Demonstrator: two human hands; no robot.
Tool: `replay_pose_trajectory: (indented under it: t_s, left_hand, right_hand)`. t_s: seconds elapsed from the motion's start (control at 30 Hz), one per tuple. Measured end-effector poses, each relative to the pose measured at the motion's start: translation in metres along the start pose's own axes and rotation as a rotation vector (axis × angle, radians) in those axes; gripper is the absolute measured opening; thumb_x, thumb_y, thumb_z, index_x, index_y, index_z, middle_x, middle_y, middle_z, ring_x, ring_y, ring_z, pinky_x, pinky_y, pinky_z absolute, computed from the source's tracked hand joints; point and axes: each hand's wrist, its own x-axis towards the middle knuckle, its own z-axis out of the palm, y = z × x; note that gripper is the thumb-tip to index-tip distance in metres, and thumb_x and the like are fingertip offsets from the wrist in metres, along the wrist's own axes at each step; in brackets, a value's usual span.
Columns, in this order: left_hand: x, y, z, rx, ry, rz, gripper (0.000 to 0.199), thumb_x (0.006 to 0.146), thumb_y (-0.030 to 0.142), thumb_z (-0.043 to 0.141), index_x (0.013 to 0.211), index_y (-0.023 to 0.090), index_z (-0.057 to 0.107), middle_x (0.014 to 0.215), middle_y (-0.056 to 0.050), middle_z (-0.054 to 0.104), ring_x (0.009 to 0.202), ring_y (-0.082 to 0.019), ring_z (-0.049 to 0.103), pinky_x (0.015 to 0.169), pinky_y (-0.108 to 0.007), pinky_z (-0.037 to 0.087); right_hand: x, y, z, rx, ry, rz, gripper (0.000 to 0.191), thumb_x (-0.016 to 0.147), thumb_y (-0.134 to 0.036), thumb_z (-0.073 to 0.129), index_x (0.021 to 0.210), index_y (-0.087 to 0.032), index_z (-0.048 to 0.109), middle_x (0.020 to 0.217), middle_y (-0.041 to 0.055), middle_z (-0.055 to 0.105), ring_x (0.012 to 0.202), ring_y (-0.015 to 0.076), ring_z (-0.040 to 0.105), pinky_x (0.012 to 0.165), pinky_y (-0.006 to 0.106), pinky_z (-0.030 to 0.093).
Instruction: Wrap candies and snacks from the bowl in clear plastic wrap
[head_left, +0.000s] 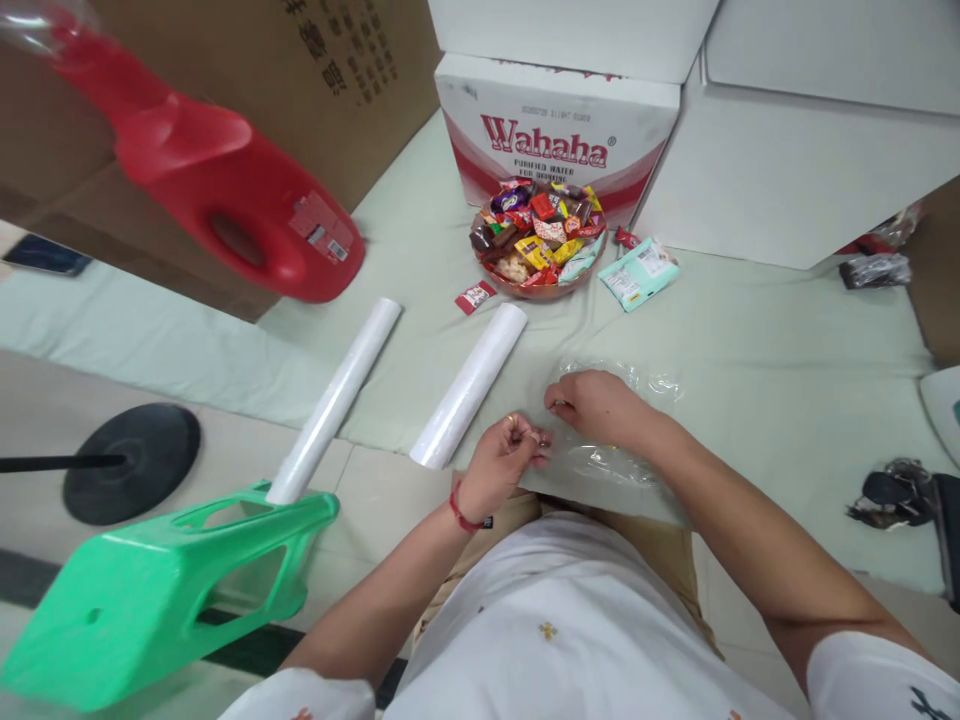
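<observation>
A crinkled piece of clear plastic film point(607, 465) lies at the table's near edge, in front of my body. My left hand point(499, 455), with a red cord at the wrist, pinches the film's left edge between closed fingers. Just above and to the right, my right hand point(596, 405) is closed in a pinch on the film's upper part. A small gap separates the two hands. Whether the film is a bag or a flat sheet I cannot tell. Left of my hands a white roll point(471, 385) rests on the table, and a second white roll point(337, 395) overhangs the edge.
A bowl of wrapped sweets point(536, 290) stands before a Wahaha carton point(559, 130), with a mint-green packet point(640, 273) beside it. A red jug point(247, 215) is at upper left. A green stool point(150, 590) is at lower left; keys point(892, 495) lie at right.
</observation>
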Motion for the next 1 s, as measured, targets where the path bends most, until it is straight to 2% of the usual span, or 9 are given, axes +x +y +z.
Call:
replay_pose_trajectory:
  t_s: [0.1,0.2,0.33,0.43,0.5,0.6,0.73,0.83,1.0]
  left_hand:
    - [0.000,0.001,0.000,-0.036,0.066,-0.044,0.049,0.076,0.055,0.081,0.082,0.020,0.048,0.087,-0.003,0.074,0.074,-0.018,0.076,0.067,-0.028,0.060]
    - [0.001,0.007,0.003,0.004,0.123,-0.080,0.052,0.076,0.057,0.082,0.093,0.020,0.050,0.084,-0.003,0.076,0.068,-0.019,0.076,0.059,-0.026,0.058]
    - [0.005,0.010,0.008,0.095,0.127,-0.113,0.045,0.074,0.037,0.087,0.104,0.018,0.060,0.076,-0.003,0.076,0.069,-0.021,0.076,0.058,-0.025,0.056]
    - [0.008,0.008,0.011,0.062,0.126,-0.124,0.023,0.080,0.028,0.078,0.097,0.018,0.066,0.081,-0.005,0.079,0.077,-0.021,0.077,0.064,-0.026,0.057]
    - [0.009,0.007,0.012,0.042,0.117,-0.118,0.017,0.085,0.027,0.072,0.098,0.018,0.067,0.087,-0.006,0.080,0.080,-0.021,0.078,0.067,-0.027,0.057]
    - [0.009,0.006,0.013,0.058,0.105,-0.102,0.024,0.088,0.025,0.066,0.110,0.017,0.065,0.083,-0.005,0.078,0.076,-0.020,0.076,0.068,-0.028,0.057]
    - [0.009,0.003,0.012,0.077,0.101,-0.072,0.040,0.090,0.026,0.063,0.128,0.015,0.057,0.070,0.000,0.071,0.068,-0.018,0.072,0.067,-0.028,0.056]
    - [0.009,0.000,0.011,0.093,0.088,-0.044,0.048,0.090,0.028,0.062,0.135,0.014,0.053,0.067,0.002,0.068,0.065,-0.017,0.068,0.066,-0.028,0.054]
    - [0.011,-0.003,0.008,0.117,0.073,-0.008,0.059,0.085,0.033,0.066,0.140,0.015,0.050,0.065,0.004,0.065,0.064,-0.017,0.064,0.065,-0.028,0.053]
  right_hand:
    - [-0.005,0.000,0.004,0.103,0.124,0.010,0.018,0.095,-0.019,0.058,0.101,-0.020,0.075,0.097,0.0064,0.075,0.084,0.0176,0.066,0.070,0.026,0.038]
    - [-0.026,-0.001,0.015,0.307,0.302,0.026,0.017,0.097,-0.021,0.057,0.099,-0.019,0.073,0.088,0.0036,0.071,0.077,0.0145,0.063,0.071,0.025,0.041]
    - [-0.058,-0.010,0.040,0.480,0.426,0.095,0.017,0.097,-0.025,0.056,0.095,-0.021,0.073,0.079,0.0010,0.069,0.071,0.0144,0.062,0.069,0.025,0.044]
    - [-0.070,-0.017,0.059,0.519,0.445,0.165,0.018,0.096,-0.026,0.056,0.093,-0.022,0.073,0.079,0.0015,0.072,0.069,0.0155,0.063,0.066,0.026,0.045]
    - [-0.072,-0.019,0.069,0.510,0.463,0.197,0.019,0.096,-0.026,0.056,0.095,-0.022,0.074,0.082,0.0022,0.074,0.070,0.0162,0.065,0.066,0.027,0.046]
    - [-0.066,-0.021,0.077,0.472,0.474,0.214,0.022,0.096,-0.025,0.055,0.103,-0.023,0.076,0.091,0.0040,0.077,0.079,0.0182,0.069,0.072,0.028,0.049]
    - [-0.055,-0.021,0.078,0.398,0.422,0.232,0.025,0.098,-0.028,0.055,0.108,-0.024,0.077,0.104,0.0069,0.078,0.092,0.0211,0.072,0.079,0.030,0.051]
    - [-0.048,-0.023,0.075,0.354,0.368,0.230,0.025,0.100,-0.031,0.056,0.111,-0.024,0.078,0.102,0.0063,0.077,0.089,0.0196,0.071,0.079,0.028,0.048]
    - [-0.043,-0.026,0.072,0.276,0.313,0.196,0.027,0.102,-0.028,0.052,0.099,-0.022,0.078,0.089,0.0045,0.072,0.078,0.0160,0.065,0.070,0.026,0.040]
